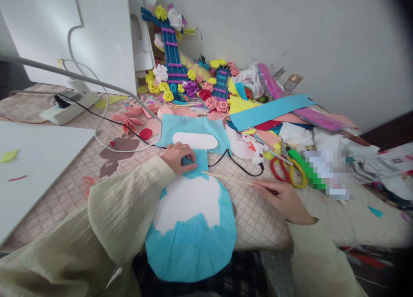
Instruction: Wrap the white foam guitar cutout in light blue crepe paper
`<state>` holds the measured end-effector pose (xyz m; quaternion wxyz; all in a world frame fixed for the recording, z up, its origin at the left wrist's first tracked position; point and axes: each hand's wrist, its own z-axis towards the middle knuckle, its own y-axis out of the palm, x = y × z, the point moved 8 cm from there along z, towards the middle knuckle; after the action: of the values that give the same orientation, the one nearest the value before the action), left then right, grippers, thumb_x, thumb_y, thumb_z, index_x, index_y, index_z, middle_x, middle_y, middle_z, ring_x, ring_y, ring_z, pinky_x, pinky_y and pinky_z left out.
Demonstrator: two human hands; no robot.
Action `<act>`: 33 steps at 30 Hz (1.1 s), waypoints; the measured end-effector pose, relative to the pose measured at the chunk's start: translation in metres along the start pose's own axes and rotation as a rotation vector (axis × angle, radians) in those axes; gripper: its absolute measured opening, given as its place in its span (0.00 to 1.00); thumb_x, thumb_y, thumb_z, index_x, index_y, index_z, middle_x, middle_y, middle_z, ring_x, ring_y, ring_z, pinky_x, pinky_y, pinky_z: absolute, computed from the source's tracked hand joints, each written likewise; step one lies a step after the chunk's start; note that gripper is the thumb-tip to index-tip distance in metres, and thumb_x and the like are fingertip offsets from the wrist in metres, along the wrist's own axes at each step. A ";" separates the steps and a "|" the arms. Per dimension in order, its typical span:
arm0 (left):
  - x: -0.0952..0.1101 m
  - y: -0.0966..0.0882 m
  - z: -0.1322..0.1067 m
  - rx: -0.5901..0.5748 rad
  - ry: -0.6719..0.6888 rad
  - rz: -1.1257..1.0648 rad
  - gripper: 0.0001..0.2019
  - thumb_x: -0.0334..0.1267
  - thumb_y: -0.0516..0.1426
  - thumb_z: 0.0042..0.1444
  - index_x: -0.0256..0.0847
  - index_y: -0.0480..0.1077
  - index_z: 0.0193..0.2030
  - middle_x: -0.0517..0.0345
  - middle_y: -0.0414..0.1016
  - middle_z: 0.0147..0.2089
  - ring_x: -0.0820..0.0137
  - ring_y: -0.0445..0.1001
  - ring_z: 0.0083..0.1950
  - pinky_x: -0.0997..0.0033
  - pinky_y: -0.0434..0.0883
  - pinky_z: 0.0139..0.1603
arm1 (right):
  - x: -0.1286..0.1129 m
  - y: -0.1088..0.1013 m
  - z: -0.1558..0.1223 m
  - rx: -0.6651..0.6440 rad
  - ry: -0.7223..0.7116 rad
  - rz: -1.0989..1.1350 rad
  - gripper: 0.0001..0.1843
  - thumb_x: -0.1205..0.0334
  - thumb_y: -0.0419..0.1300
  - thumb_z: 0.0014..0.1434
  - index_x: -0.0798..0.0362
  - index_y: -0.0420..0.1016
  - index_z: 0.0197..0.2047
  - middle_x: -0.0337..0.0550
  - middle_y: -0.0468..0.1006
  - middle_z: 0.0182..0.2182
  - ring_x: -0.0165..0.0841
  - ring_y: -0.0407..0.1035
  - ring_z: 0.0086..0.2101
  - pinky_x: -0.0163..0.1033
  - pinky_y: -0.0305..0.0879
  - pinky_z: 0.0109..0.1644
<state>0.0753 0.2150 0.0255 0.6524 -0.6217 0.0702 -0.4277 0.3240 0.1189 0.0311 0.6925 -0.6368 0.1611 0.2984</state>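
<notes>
My left hand [180, 158] rests with curled fingers on the narrow blue crepe paper neck [201, 161], holding it down; blue shows between thumb and fingers. Below it lies a round white board [190, 200], its edges wrapped in blue crepe paper [193, 249], overhanging the table's front edge. My right hand [280, 198] is closed around one end of a thin wooden stick [229, 178]. The stick's other tip reaches the neck's right edge; whether it touches is unclear. Just beyond my left hand, a white rounded strip [195, 140] lies on a blue crepe paper sheet [193, 122].
Red-and-yellow-handled scissors [298, 174] and a green-edged item [301, 161] lie right. A white glue gun [247, 148] trails a black cord. Paper-flower guitars [174, 60] lean at the back. A power strip [69, 109] and white board [41, 159] are left.
</notes>
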 end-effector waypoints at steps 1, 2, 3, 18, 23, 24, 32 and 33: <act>0.000 0.000 0.000 -0.005 0.006 -0.003 0.11 0.46 0.54 0.49 0.40 0.70 0.30 0.55 0.71 0.32 0.65 0.65 0.37 0.64 0.56 0.37 | -0.003 0.004 0.004 -0.011 -0.011 0.002 0.14 0.55 0.55 0.56 0.54 0.79 0.35 0.46 0.80 0.36 0.38 0.74 0.37 0.42 0.71 0.42; -0.001 0.000 0.000 -0.013 0.011 -0.004 0.10 0.44 0.53 0.49 0.40 0.70 0.30 0.55 0.71 0.33 0.65 0.65 0.37 0.64 0.57 0.37 | -0.005 0.007 0.007 -0.026 -0.020 -0.002 0.14 0.55 0.55 0.57 0.53 0.79 0.35 0.46 0.80 0.36 0.38 0.74 0.38 0.42 0.71 0.42; -0.001 0.001 0.000 -0.024 0.015 -0.007 0.10 0.43 0.53 0.49 0.40 0.71 0.30 0.55 0.71 0.33 0.65 0.65 0.37 0.64 0.57 0.38 | -0.006 0.010 0.009 -0.041 -0.027 -0.011 0.14 0.55 0.54 0.57 0.53 0.79 0.35 0.46 0.80 0.36 0.38 0.74 0.38 0.42 0.72 0.41; -0.001 0.000 -0.001 -0.085 0.077 -0.053 0.11 0.42 0.55 0.48 0.38 0.72 0.33 0.53 0.72 0.35 0.65 0.67 0.38 0.64 0.60 0.42 | 0.005 -0.007 -0.008 -0.045 -0.018 -0.067 0.13 0.55 0.55 0.56 0.51 0.79 0.32 0.43 0.80 0.33 0.37 0.74 0.33 0.38 0.72 0.35; 0.000 -0.001 0.000 -0.093 0.054 -0.049 0.12 0.42 0.57 0.44 0.37 0.72 0.34 0.52 0.72 0.35 0.65 0.68 0.38 0.63 0.60 0.42 | 0.008 -0.005 -0.014 -0.112 0.003 -0.028 0.13 0.54 0.55 0.56 0.51 0.79 0.32 0.43 0.80 0.31 0.36 0.74 0.31 0.39 0.71 0.33; 0.000 -0.001 0.000 -0.095 0.054 -0.050 0.12 0.41 0.57 0.44 0.37 0.72 0.34 0.52 0.72 0.35 0.65 0.68 0.38 0.63 0.60 0.42 | 0.009 -0.005 -0.016 -0.126 0.008 -0.024 0.14 0.54 0.55 0.56 0.51 0.79 0.32 0.43 0.80 0.30 0.35 0.74 0.30 0.39 0.71 0.33; 0.000 -0.001 -0.001 -0.099 0.038 -0.026 0.12 0.43 0.57 0.45 0.39 0.72 0.34 0.52 0.73 0.36 0.64 0.67 0.39 0.63 0.60 0.42 | 0.006 -0.004 -0.021 -0.072 0.023 -0.042 0.14 0.54 0.54 0.56 0.51 0.78 0.32 0.44 0.81 0.31 0.36 0.74 0.31 0.39 0.71 0.35; 0.000 -0.002 -0.001 -0.099 0.040 -0.021 0.12 0.43 0.57 0.45 0.39 0.72 0.34 0.53 0.73 0.36 0.64 0.67 0.39 0.63 0.60 0.42 | 0.004 -0.002 -0.022 -0.086 0.020 -0.038 0.14 0.54 0.54 0.56 0.51 0.78 0.32 0.44 0.81 0.32 0.36 0.74 0.32 0.39 0.71 0.36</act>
<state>0.0740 0.2140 0.0269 0.6147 -0.6452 0.0979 -0.4430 0.3322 0.0984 0.0274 0.6685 -0.6718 0.1426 0.2855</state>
